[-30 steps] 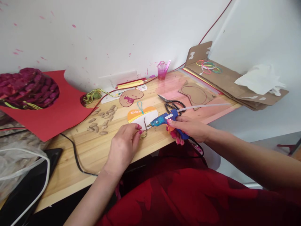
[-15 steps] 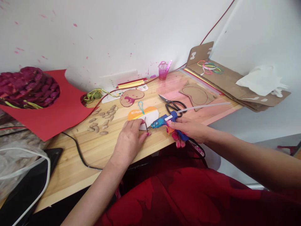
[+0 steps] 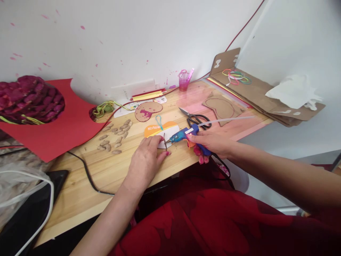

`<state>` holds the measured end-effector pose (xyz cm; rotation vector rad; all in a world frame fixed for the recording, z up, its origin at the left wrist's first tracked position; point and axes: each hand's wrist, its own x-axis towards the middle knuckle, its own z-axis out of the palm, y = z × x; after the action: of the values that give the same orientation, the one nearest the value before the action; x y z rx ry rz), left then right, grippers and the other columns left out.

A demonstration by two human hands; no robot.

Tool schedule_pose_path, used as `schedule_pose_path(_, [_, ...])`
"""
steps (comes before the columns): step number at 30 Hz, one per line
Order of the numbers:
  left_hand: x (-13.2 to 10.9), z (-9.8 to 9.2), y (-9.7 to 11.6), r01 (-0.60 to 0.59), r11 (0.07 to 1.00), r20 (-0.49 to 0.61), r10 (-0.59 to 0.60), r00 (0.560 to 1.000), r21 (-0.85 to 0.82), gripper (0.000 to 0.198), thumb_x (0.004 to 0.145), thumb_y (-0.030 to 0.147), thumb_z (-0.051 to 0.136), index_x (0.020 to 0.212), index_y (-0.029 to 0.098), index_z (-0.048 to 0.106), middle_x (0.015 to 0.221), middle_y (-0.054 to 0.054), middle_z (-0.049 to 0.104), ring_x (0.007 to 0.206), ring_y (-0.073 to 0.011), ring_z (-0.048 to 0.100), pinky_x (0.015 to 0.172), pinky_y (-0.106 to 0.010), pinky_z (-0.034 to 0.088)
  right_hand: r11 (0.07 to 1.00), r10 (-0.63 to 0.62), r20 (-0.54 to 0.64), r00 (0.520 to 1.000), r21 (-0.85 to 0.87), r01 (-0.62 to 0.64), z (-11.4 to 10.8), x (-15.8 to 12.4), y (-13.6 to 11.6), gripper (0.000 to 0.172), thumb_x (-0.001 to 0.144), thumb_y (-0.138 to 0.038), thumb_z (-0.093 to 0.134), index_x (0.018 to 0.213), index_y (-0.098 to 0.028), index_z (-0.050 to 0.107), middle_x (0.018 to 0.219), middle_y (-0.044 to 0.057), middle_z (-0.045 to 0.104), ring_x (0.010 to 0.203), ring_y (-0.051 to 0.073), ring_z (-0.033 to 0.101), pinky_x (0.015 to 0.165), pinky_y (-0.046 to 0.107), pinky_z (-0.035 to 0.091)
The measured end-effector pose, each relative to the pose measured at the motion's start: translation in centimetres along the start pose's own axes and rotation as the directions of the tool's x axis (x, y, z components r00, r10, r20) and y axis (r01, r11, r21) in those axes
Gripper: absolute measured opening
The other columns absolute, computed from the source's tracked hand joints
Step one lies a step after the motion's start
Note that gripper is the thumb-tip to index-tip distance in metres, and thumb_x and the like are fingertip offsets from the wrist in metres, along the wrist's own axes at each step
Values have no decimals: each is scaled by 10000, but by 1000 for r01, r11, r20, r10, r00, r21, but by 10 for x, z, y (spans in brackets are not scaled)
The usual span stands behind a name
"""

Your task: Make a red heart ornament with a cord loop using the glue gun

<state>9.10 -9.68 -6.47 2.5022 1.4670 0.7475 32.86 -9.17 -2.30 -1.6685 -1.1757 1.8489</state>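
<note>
My right hand [image 3: 211,144] is wrapped round a blue hot glue gun [image 3: 190,134] with an orange trigger. A clear glue stick [image 3: 229,120] sticks out of its back. My left hand [image 3: 146,154] pinches a thin dark brown strip [image 3: 165,141] between thumb and fingers. The gun's nozzle is at the strip, touching or nearly so. Beneath the fingers lies an orange and white heart-like cutout [image 3: 170,125], partly hidden, with a blue string loop [image 3: 159,121] on it. Black-handled scissors [image 3: 195,119] rest just behind the gun.
Several peanuts [image 3: 117,139] lie left of my left hand. Behind are a paint-spotted cardboard cutout [image 3: 147,111] and a cup of pink liquid [image 3: 183,82]. Cardboard pieces [image 3: 222,107] lie right. A red sheet [image 3: 66,133] and black cable [image 3: 87,174] are at left.
The nozzle has moved slightly up along the brown strip. My left hand keeps its pinch. The whole view has shifted a little.
</note>
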Motion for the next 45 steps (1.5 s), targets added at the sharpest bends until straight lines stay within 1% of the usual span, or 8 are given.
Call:
schedule_pose_path(9, [0, 0, -1, 24, 1000, 9, -23, 1000, -12, 355, 833, 273, 724, 1131, 202, 544, 1083, -91, 665, 1010, -261, 638, 877, -395, 535, 999, -4, -70, 998, 40, 7, -1, 6, -6, 299, 969, -469, 532, 828, -210, 484, 498, -33, 553, 334, 118, 555, 308, 187, 423])
schedule_pose_path(17, [2, -3, 2, 41, 999, 32, -41, 999, 3, 368, 831, 255, 730, 1142, 190, 543, 1100, -101, 665, 1027, -271, 635, 891, -404, 530, 1000, -14, 75, 997, -7, 15, -6, -8, 2, 265, 992, -431, 486, 854, -206, 462, 512, -30, 573, 346, 139, 578, 283, 186, 384])
schedule_pose_path(23, [2, -3, 2, 46, 999, 42, -46, 998, -13, 368, 828, 262, 734, 1140, 178, 558, 1095, -104, 667, 1017, -274, 631, 885, -411, 529, 1000, -5, -4, 1000, -27, 5, -2, -2, -2, 255, 989, -416, 498, 844, -213, 446, 491, -45, 549, 332, 131, 556, 279, 180, 357])
schedule_pose_path(27, [1, -2, 2, 62, 998, 43, -61, 997, -26, 366, 825, 266, 739, 1132, 175, 562, 1091, -101, 665, 1017, -271, 628, 880, -409, 529, 999, -6, -59, 998, -44, 3, 0, 6, -7, 291, 988, -435, 498, 820, -198, 490, 485, -47, 539, 316, 103, 523, 302, 176, 376])
schedule_pose_path(34, [2, -2, 2, 61, 998, 30, -61, 998, -20, 347, 818, 261, 746, 1102, 181, 564, 1054, -88, 663, 978, -257, 631, 855, -389, 528, 990, -138, -62, 989, -27, 136, -3, 17, -8, 289, 985, -400, 513, 796, -182, 530, 477, -36, 544, 348, 115, 557, 310, 180, 363])
schedule_pose_path(39, [2, -2, 2, 56, 998, 23, -55, 998, -21, 324, 828, 262, 736, 1087, 186, 557, 1042, -83, 653, 980, -258, 619, 842, -386, 521, 966, -207, -103, 973, -177, 186, -4, 5, -14, 304, 954, -430, 569, 791, -173, 564, 494, -45, 551, 339, 87, 521, 329, 181, 401])
schedule_pose_path(42, [1, -3, 3, 31, 999, 22, -30, 999, -18, 239, 841, 249, 721, 1014, 189, 568, 985, -71, 645, 941, -255, 611, 821, -382, 514, 923, -251, -123, 960, -329, 199, -1, -1, -17, 263, 942, -398, 595, 815, -170, 562, 519, -43, 561, 366, 83, 541, 330, 167, 405])
schedule_pose_path(45, [2, -3, 3, 21, 999, 35, -20, 999, -29, 185, 841, 235, 720, 949, 188, 577, 938, -61, 638, 901, -244, 603, 809, -376, 507, 893, -277, -128, 952, -400, 206, 2, -3, -20, 237, 941, -365, 591, 812, -173, 538, 529, -45, 548, 376, 85, 544, 332, 172, 422])
